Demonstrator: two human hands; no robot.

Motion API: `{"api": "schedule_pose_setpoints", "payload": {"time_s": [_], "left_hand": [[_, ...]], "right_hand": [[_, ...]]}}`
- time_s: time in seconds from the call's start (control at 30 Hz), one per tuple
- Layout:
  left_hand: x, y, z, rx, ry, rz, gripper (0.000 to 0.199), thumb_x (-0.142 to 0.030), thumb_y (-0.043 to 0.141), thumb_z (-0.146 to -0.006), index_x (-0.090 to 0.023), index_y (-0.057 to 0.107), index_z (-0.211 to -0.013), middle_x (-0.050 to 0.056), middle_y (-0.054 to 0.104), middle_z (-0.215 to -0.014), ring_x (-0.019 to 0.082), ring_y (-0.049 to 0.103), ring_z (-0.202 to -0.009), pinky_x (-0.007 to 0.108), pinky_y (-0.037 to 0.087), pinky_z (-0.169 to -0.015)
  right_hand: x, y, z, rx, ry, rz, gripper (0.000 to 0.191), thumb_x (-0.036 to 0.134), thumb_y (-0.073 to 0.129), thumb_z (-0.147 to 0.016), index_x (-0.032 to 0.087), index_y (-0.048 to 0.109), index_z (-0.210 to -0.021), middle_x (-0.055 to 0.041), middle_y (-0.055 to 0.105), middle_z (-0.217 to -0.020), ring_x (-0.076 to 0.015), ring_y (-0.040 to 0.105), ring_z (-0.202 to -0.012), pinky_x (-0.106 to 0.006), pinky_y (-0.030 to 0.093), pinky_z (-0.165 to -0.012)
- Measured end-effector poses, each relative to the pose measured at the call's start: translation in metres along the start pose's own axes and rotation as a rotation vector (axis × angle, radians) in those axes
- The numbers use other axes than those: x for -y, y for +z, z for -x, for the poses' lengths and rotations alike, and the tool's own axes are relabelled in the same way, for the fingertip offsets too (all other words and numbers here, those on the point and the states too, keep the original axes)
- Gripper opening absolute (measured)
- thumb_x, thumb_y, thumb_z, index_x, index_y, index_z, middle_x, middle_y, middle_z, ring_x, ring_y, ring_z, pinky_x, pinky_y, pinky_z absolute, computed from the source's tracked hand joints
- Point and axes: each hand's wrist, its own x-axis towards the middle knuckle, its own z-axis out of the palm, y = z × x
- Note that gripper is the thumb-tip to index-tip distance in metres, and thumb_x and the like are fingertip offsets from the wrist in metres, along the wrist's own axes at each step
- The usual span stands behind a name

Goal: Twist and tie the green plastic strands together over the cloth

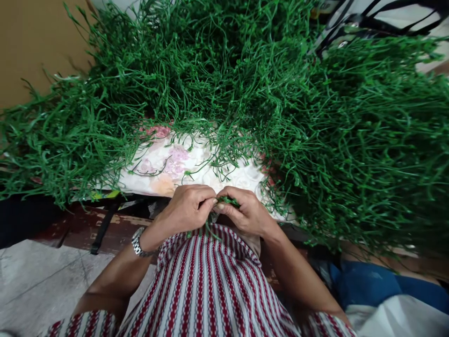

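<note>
My left hand [193,206], with a metal watch on the wrist, is closed with thumb and index finger pinched on thin green stems that hang below it. Touching it at the fingertips, my right hand [243,210] is curled round a small piece of green plant [228,201]. Both hands are above my lap, at the near edge of a white floral cloth [203,175]. A few loose green sprigs [189,173] lie on the cloth. Behind and on both sides spreads a large heap of thin green plastic-looking stems [210,70].
A brown panel [35,47] stands at the far left. Black straps and a metal part [345,37] show at the back right. Worn dark red wood [84,227] runs below the cloth. Blue and white bags [372,285] lie at the lower right.
</note>
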Motion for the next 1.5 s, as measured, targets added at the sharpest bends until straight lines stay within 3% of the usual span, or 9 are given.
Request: {"api": "schedule_pose_setpoints", "payload": {"time_s": [0.23, 0.47, 0.63, 0.8, 0.9, 1.03, 1.13, 1.27, 1.5], "left_hand": [[0.001, 0.0, 0.003, 0.058, 0.042, -0.029, 0.022, -0.014, 0.04, -0.083, -0.015, 0.056, -0.069, 0.001, 0.055, -0.065, 0.012, 0.05, -0.062, 0.024, 0.033, -0.059], [0.007, -0.004, 0.008, 0.221, 0.207, -0.016, 0.023, -0.005, 0.039, -0.074, -0.016, 0.046, -0.055, -0.002, 0.049, -0.055, 0.01, 0.042, -0.054, 0.026, 0.027, -0.054], [-0.001, -0.008, 0.016, 0.443, 0.432, -0.033, 0.019, -0.003, 0.041, -0.066, -0.017, 0.042, -0.053, -0.002, 0.05, -0.053, 0.011, 0.041, -0.053, 0.028, 0.027, -0.053], [-0.005, -0.028, 0.026, 0.485, 0.547, -0.097, 0.019, -0.001, 0.042, -0.064, -0.018, 0.043, -0.054, -0.001, 0.051, -0.053, 0.012, 0.041, -0.049, 0.03, 0.027, -0.05], [0.005, -0.055, 0.033, 0.367, 0.474, -0.052, 0.023, -0.002, 0.04, -0.071, -0.018, 0.045, -0.054, -0.001, 0.048, -0.049, 0.011, 0.04, -0.048, 0.028, 0.03, -0.049], [0.01, -0.064, 0.024, -0.008, 0.274, 0.084, 0.019, -0.012, 0.044, -0.083, -0.018, 0.06, -0.074, 0.001, 0.062, -0.064, 0.011, 0.054, -0.06, 0.025, 0.041, -0.06], [0.004, -0.044, 0.007, -0.082, 0.097, 0.29, 0.017, -0.016, 0.047, -0.085, -0.016, 0.063, -0.082, 0.003, 0.067, -0.074, 0.011, 0.06, -0.067, 0.022, 0.045, -0.062], [0.001, -0.017, -0.006, -0.11, -0.014, 0.434, 0.017, -0.014, 0.047, -0.083, -0.015, 0.062, -0.09, 0.004, 0.068, -0.084, 0.011, 0.061, -0.076, 0.022, 0.047, -0.068], [0.006, 0.001, -0.005, -0.235, -0.04, 0.419, 0.01, -0.011, 0.048, -0.079, -0.016, 0.056, -0.084, -0.001, 0.059, -0.072, 0.009, 0.055, -0.067, 0.02, 0.044, -0.064]], "right_hand": [[-0.004, 0.004, 0.004, 0.011, 0.102, -0.13, 0.02, 0.03, 0.047, -0.088, 0.014, 0.054, -0.079, 0.0009, 0.055, -0.064, -0.0082, 0.048, -0.058, -0.018, 0.037, -0.056], [-0.007, -0.011, 0.001, 0.342, -0.116, -0.105, 0.023, 0.026, 0.043, -0.087, 0.015, 0.045, -0.067, 0.005, 0.038, -0.058, -0.0058, 0.033, -0.053, -0.019, 0.027, -0.051], [-0.008, 0.001, 0.001, 0.639, -0.253, -0.231, 0.018, 0.019, 0.042, -0.082, 0.017, 0.041, -0.065, 0.0043, 0.036, -0.06, -0.007, 0.036, -0.056, -0.02, 0.031, -0.054], [0.005, -0.005, 0.012, 0.684, -0.335, -0.097, 0.016, 0.01, 0.042, -0.077, 0.018, 0.04, -0.064, 0.0022, 0.043, -0.062, -0.0091, 0.041, -0.059, -0.023, 0.033, -0.057], [0.013, -0.036, 0.026, 0.561, -0.317, -0.166, 0.016, 0.011, 0.041, -0.081, 0.019, 0.045, -0.069, 0.0015, 0.046, -0.06, -0.0096, 0.044, -0.058, -0.023, 0.034, -0.057], [0.017, -0.059, 0.027, 0.056, -0.159, -0.083, 0.012, 0.007, 0.045, -0.082, 0.017, 0.052, -0.079, -0.001, 0.052, -0.068, -0.0097, 0.049, -0.063, -0.022, 0.037, -0.059], [0.016, -0.043, 0.01, -0.051, -0.087, -0.044, 0.011, 0.01, 0.044, -0.085, 0.017, 0.053, -0.084, -0.0036, 0.057, -0.077, -0.0118, 0.055, -0.072, -0.024, 0.042, -0.067], [0.01, -0.015, -0.008, -0.176, 0.117, -0.059, 0.009, 0.018, 0.043, -0.089, 0.017, 0.052, -0.088, 0.0023, 0.052, -0.064, -0.0078, 0.049, -0.056, -0.02, 0.039, -0.056], [0.002, 0.012, -0.008, -0.174, 0.076, -0.162, 0.016, 0.029, 0.053, -0.085, 0.015, 0.055, -0.093, -0.0007, 0.058, -0.075, -0.0099, 0.053, -0.066, -0.021, 0.042, -0.062]]}}
